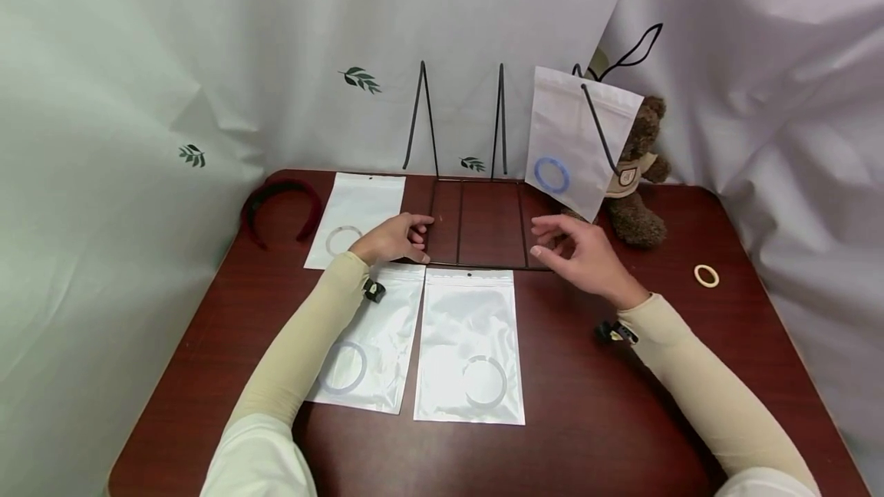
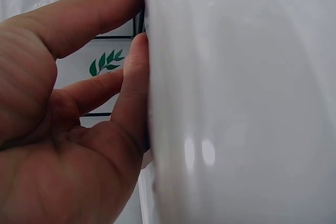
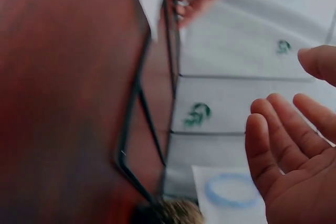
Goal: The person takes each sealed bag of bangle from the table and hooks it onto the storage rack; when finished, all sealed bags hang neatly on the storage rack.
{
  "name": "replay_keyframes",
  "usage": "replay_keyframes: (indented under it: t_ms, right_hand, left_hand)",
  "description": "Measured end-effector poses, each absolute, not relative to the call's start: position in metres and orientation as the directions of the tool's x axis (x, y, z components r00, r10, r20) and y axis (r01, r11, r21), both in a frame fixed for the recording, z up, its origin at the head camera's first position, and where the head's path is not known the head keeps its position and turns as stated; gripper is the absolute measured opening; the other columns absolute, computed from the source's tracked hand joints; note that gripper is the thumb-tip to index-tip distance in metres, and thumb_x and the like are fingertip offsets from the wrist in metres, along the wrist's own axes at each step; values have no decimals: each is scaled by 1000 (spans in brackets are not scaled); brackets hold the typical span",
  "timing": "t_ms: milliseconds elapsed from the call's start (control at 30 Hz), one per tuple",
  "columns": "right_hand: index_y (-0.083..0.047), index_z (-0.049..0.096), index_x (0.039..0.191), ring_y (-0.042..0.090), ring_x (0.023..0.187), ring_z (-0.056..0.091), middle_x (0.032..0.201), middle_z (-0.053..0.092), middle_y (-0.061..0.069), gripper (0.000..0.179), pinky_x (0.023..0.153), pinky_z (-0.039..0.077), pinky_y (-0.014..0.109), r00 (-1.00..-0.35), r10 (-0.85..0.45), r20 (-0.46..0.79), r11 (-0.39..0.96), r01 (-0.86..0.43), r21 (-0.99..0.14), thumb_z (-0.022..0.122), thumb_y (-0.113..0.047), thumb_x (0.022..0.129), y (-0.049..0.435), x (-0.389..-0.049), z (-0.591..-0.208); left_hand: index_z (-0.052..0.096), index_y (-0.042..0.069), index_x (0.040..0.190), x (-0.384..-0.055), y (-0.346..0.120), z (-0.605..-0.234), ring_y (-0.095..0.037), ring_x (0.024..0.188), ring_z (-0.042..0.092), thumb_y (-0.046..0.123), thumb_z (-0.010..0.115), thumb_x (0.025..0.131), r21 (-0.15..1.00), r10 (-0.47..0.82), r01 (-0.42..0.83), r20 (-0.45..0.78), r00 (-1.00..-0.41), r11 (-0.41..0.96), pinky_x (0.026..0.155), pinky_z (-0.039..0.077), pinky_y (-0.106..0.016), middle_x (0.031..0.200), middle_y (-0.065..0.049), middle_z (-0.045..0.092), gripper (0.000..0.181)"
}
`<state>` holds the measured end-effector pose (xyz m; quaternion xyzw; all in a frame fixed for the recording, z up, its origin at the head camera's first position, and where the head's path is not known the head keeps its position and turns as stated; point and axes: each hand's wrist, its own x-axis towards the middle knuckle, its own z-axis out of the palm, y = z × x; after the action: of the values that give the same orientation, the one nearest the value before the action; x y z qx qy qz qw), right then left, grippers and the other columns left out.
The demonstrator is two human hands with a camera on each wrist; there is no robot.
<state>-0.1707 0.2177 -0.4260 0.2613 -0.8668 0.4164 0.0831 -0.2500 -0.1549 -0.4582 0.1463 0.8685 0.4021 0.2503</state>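
Note:
My left hand (image 1: pixel 395 238) is at the left side of a black wire rack (image 1: pixel 476 264), fingertips against or beside its base rod. Thumb and fingers stay apart; in the left wrist view, a dark rod shows between them. At the rack's right end my right hand (image 1: pixel 583 255) hovers, fingers spread loosely and holding nothing. A white zip bag (image 1: pixel 580 125) with a blue ring shape hangs tilted on the rack's right upright. Flat below the rack lie two more zip bags (image 1: pixel 442 343) (image 1: pixel 397 313) with pale rings. Another zip bag (image 1: pixel 362 205) lies left, partly behind my left hand.
A brown teddy bear (image 1: pixel 638 217) sits behind the hanging bag. A dark red headband (image 1: pixel 311 205) lies at the far left. Towards the right edge of the table (image 1: pixel 587 420) is a cream ring (image 1: pixel 706 276). White curtain (image 1: pixel 304 37) surrounds the back and sides.

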Motion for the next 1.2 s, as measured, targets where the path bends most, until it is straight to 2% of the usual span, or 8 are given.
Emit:
replay_keyframes:
  t_ms: [100,267,567,667,833,967,1033,1200]
  right_hand:
    - [-21,62,133,15,91,70,113,73,6,48,70,58,32,-848,-451,278,547,-509,-665,77,-32,89,208,-170,-435]
    - [-12,59,137,21,100,67,119,68,9,58,76,58,34,-823,-543,165,574,-507,-643,78,-37,88,193,-166,-448]
    - [-11,54,145,19,111,60,125,58,4,82,93,52,39,-803,-596,2,689,-513,-512,81,-53,79,177,-153,-459]
    - [-10,52,146,19,112,57,127,54,6,88,92,51,38,-797,-603,-40,723,-525,-449,82,-55,77,176,-150,-460]
    - [-11,55,144,17,100,49,116,53,4,85,82,46,33,-800,-595,-81,756,-523,-393,85,-51,75,176,-147,-460]
    - [-16,59,140,13,94,52,111,56,1,75,82,47,33,-806,-585,-87,749,-497,-438,87,-43,76,179,-146,-459]
    - [-18,60,138,13,95,55,112,58,0,68,84,49,33,-806,-587,-75,735,-492,-466,86,-38,79,182,-146,-460]
    - [-21,58,138,15,114,63,127,65,-1,54,94,54,38,-789,-614,19,670,-534,-516,78,-25,88,191,-146,-462]
  left_hand:
    - [45,14,151,-251,-155,-458,-18,98,54,9,86,77,776,457,46,-321,-830,629,85,48,-29,118,-6,52,84]
    - [45,15,150,-252,-156,-459,-19,100,55,9,86,77,779,457,35,-330,-826,625,88,47,-29,122,-8,52,85]
    - [45,16,150,-252,-156,-460,-19,100,56,8,87,76,789,456,19,-335,-824,614,87,48,-28,123,-8,52,85]
    - [45,15,149,-252,-156,-460,-18,99,55,6,87,76,795,457,18,-331,-826,607,86,48,-28,122,-8,51,85]
    - [45,14,149,-251,-156,-459,-18,98,54,7,86,76,801,463,24,-322,-825,599,85,48,-28,121,-7,50,84]
    - [45,14,149,-252,-156,-460,-19,99,54,9,87,76,799,467,32,-318,-825,600,87,47,-29,121,-8,50,84]
    - [45,14,149,-253,-156,-461,-19,99,54,10,87,76,800,468,35,-315,-826,599,87,47,-30,121,-8,50,85]
    - [45,15,149,-254,-157,-463,-19,99,54,9,87,76,798,468,40,-310,-828,601,87,47,-30,121,-8,50,85]
